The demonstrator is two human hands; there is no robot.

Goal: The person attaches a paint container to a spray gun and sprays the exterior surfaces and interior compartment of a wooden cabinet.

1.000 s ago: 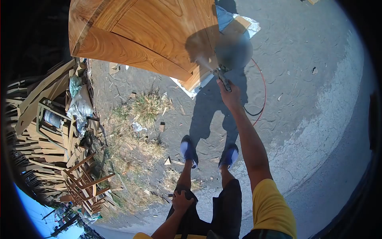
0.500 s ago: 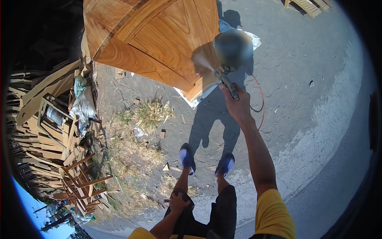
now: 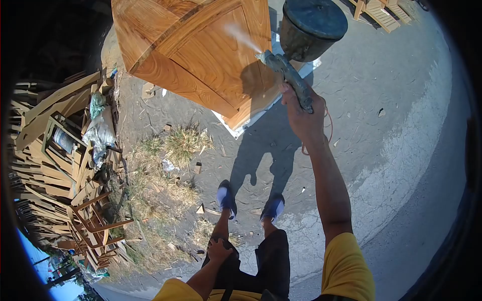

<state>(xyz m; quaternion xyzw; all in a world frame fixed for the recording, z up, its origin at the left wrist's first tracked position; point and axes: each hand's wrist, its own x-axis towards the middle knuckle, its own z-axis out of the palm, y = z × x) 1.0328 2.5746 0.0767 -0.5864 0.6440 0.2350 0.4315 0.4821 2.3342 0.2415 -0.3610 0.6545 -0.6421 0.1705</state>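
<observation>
My right hand (image 3: 306, 119) is wrapped around the handle of a paint spray gun (image 3: 287, 72). A dark, lidded cup (image 3: 312, 30) is at the gun's far side. Pale mist leaves the nozzle toward a panel of a brown, glossy wooden furniture piece (image 3: 211, 60), whose kind I cannot make out. The nozzle stays apart from the wood. My left hand (image 3: 220, 250) lies on my left leg near the knee, fingers spread, holding nothing.
A white sheet (image 3: 236, 131) lies under the furniture. A thin red hose (image 3: 330, 128) shows behind my right wrist. Scrap wood and a broken chair (image 3: 98, 226) are piled at left, beside dry grass (image 3: 186, 145). Slatted wooden furniture (image 3: 381, 17) stands at upper right.
The spray gun has moved up and turned, with its mist now higher on the panel. The cup, blurred before, shows clearly. My left hand stays on the leg.
</observation>
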